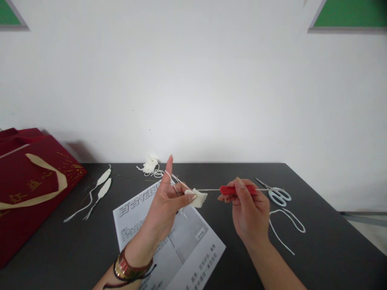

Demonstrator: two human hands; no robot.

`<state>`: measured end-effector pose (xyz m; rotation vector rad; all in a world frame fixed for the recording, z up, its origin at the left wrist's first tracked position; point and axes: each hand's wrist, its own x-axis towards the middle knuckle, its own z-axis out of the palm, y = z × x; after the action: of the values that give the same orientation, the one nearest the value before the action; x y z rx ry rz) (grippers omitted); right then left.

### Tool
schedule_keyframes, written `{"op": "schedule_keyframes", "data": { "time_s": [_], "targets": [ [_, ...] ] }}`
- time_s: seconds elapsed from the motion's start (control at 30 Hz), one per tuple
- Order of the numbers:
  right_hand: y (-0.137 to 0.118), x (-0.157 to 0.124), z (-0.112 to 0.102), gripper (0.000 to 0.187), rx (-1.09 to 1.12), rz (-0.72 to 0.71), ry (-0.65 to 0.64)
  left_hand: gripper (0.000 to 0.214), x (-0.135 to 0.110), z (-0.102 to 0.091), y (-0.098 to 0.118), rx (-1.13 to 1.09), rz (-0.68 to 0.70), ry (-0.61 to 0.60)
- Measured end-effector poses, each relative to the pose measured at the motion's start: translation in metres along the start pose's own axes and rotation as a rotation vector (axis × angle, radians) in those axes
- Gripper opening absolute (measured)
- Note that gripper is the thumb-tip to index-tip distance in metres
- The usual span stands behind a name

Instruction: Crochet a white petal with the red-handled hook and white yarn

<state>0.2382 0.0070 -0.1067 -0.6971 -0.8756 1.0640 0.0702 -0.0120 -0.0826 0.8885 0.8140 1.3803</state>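
Note:
My left hand (167,195) pinches a small white crocheted piece (199,199) between thumb and fingers, with the index finger raised. White yarn (173,177) loops round that finger and runs down to the piece. In my right hand (249,205) is a crochet hook with a red handle (238,189), held level. Its thin metal shaft (210,189) points left and reaches the upper edge of the crocheted piece; whether the tip is in a stitch I cannot tell. A tangled heap of white yarn (150,164) lies behind my left hand.
Under my left hand lies a printed sheet (133,225) on the dark table (242,257). Scissors (278,196) and a cut length of yarn (293,219) are at right. Two white crocheted pieces with tails (105,187) lie at left, beside a red gift bag (39,189). A wall stands behind.

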Motion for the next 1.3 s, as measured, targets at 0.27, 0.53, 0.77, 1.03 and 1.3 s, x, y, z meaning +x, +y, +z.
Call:
{"op": "schedule_keyframes", "data": {
  "time_s": [0.27, 0.53, 0.77, 1.03, 1.3],
  "targets": [
    [0.0, 0.0, 0.001, 0.014, 0.027, -0.008, -0.005, 0.082, 0.002, -0.003, -0.004, 0.008, -0.003, 0.029],
    [-0.001, 0.0, 0.001, 0.013, 0.007, -0.01, -0.032, 0.085, 0.001, -0.003, -0.006, 0.018, -0.004, 0.027],
    [-0.001, -0.001, 0.002, 0.014, 0.008, -0.018, -0.009, 0.039, 0.004, -0.008, -0.013, 0.061, -0.012, 0.088],
    [-0.002, -0.001, 0.002, 0.014, 0.003, -0.019, -0.021, 0.016, 0.004, -0.007, -0.014, 0.051, -0.015, 0.084],
    [-0.002, -0.002, 0.002, 0.013, 0.013, -0.01, -0.024, 0.016, 0.004, -0.006, -0.013, 0.056, -0.022, 0.087]
  ]
}}
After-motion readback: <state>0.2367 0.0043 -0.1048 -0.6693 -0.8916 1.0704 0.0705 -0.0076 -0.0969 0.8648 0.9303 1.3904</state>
